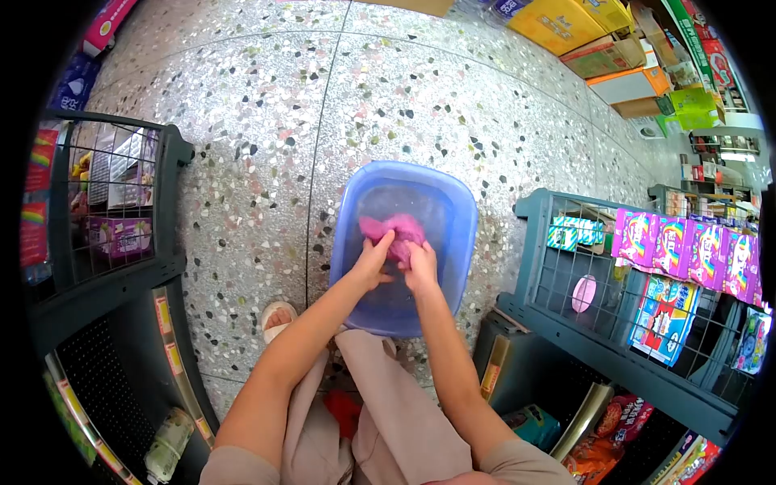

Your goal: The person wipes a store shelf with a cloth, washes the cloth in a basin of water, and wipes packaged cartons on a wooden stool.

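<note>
A bunched pink cloth (398, 228) is held between my two hands over a blue plastic basin (349, 202) on the floor. My left hand (374, 260) grips the cloth from the left side, thumb on top. From the right, my right hand (419, 265) has its fingers closed around the cloth's lower end. Cloudy water (404, 194) appears to fill the bottom of the basin. The undersides of both hands are hidden.
Speckled terrazzo floor (242, 186) surrounds the basin. A wire-sided shelf (105, 279) stands on the left, another shelf (582, 327) with purple packets (672, 242) on the right. Cardboard boxes (602, 56) are stacked at the upper right. My sandalled foot (279, 319) is beside the basin.
</note>
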`<control>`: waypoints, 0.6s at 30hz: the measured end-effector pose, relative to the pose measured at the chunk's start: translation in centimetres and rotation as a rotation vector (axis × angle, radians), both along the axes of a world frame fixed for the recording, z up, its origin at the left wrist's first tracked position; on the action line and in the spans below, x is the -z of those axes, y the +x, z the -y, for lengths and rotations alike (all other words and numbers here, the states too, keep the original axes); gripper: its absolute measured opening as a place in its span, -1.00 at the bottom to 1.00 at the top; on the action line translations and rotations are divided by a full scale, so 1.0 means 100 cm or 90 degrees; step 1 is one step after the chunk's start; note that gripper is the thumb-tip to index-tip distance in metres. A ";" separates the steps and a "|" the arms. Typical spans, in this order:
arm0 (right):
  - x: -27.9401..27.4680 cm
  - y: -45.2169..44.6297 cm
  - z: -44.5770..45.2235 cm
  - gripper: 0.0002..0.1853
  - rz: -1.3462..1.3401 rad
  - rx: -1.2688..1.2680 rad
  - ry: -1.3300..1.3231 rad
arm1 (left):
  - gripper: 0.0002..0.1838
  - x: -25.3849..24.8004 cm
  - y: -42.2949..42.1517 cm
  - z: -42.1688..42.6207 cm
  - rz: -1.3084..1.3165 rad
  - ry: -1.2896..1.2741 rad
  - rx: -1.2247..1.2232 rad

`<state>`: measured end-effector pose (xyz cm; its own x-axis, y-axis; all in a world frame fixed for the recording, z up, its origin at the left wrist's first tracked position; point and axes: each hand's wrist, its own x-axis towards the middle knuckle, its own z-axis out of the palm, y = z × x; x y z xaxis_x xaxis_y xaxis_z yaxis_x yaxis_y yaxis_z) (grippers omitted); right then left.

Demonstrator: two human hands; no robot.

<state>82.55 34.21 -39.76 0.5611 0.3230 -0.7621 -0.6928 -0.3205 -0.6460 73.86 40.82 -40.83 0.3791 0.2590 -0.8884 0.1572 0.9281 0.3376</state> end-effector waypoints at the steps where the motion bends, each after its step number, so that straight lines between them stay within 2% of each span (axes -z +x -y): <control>1: -0.006 -0.008 0.007 -0.70 0.031 -0.028 0.034 | -0.28 0.032 -0.003 0.001 0.129 -0.066 -0.032; 2: -0.013 -0.018 0.013 -0.71 0.062 -0.056 0.069 | -0.26 0.050 -0.004 0.001 0.258 -0.133 -0.064; 3: -0.025 -0.034 0.015 -0.69 0.187 -0.095 0.066 | -0.44 0.046 0.002 -0.001 0.290 -0.127 -0.096; 4: -0.042 -0.050 0.017 -0.67 0.314 -0.133 0.062 | -0.47 0.038 0.003 -0.006 0.277 -0.152 -0.085; 5: -0.069 -0.061 0.017 -0.68 0.377 -0.233 -0.010 | -0.50 0.028 0.004 -0.013 0.265 -0.176 -0.074; 6: -0.107 -0.072 0.011 -0.67 0.364 -0.268 -0.044 | -0.53 0.022 0.006 -0.018 0.253 -0.201 -0.062; 8: -0.104 -0.089 0.010 -0.73 0.641 -0.276 -0.009 | -0.59 0.028 0.010 -0.020 0.309 -0.265 -0.087; 10: -0.096 -0.081 0.005 -0.74 0.697 -0.314 -0.094 | -0.60 0.033 0.009 -0.012 0.392 -0.288 -0.103; 11: -0.089 -0.074 -0.001 -0.74 0.728 -0.336 -0.135 | -0.62 0.050 0.003 -0.007 0.519 -0.348 -0.108; 13: -0.074 -0.060 -0.013 -0.72 0.722 -0.315 -0.175 | -0.63 0.072 0.009 0.008 0.418 -0.291 -0.149; 16: -0.059 -0.048 -0.028 -0.57 0.707 -0.298 -0.231 | -0.64 0.061 0.017 0.018 0.271 -0.211 -0.197; 18: -0.039 -0.029 -0.032 -0.52 0.668 -0.328 -0.265 | -0.65 0.000 0.014 0.008 0.183 -0.159 -0.215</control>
